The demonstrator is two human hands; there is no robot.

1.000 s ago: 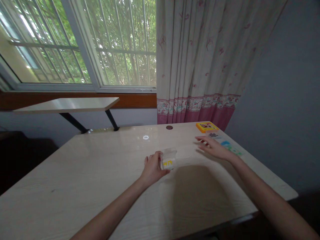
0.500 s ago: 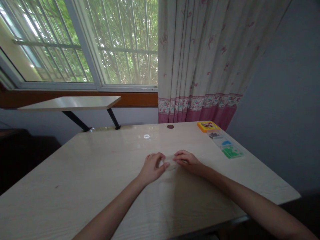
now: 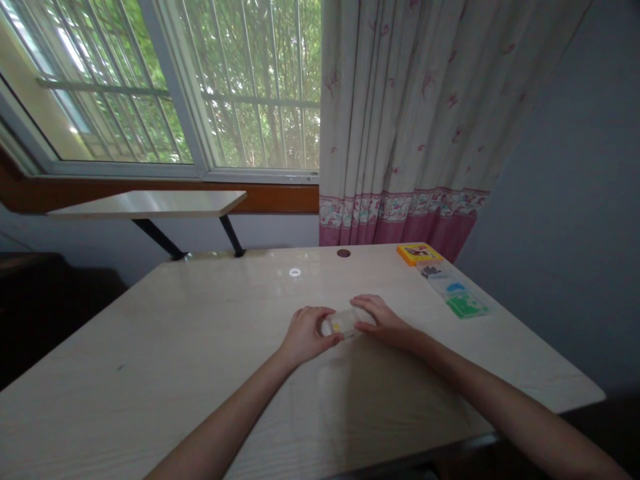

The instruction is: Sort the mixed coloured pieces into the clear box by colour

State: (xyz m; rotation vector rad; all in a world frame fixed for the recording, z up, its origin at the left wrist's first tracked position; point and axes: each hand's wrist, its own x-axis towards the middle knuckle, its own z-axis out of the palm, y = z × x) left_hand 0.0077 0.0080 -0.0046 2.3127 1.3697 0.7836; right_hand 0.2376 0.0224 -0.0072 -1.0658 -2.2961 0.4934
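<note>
A small clear plastic case (image 3: 341, 323) with yellow bits inside lies on the pale wooden table (image 3: 200, 360) just past the middle. My left hand (image 3: 306, 334) grips its left end with curled fingers. My right hand (image 3: 381, 319) presses on its right end, fingers folded over the lid. The case looks closed.
Near the table's far right edge lie a yellow box (image 3: 418, 253), a clear case with dark pieces (image 3: 433, 270), one with blue (image 3: 454, 288) and a green one (image 3: 466, 306). A cable hole (image 3: 343, 253) sits at the back. Window, small shelf and curtain stand behind.
My right hand came back from the cases at the right and settled on the clear case. The case's raised lid is now down.
</note>
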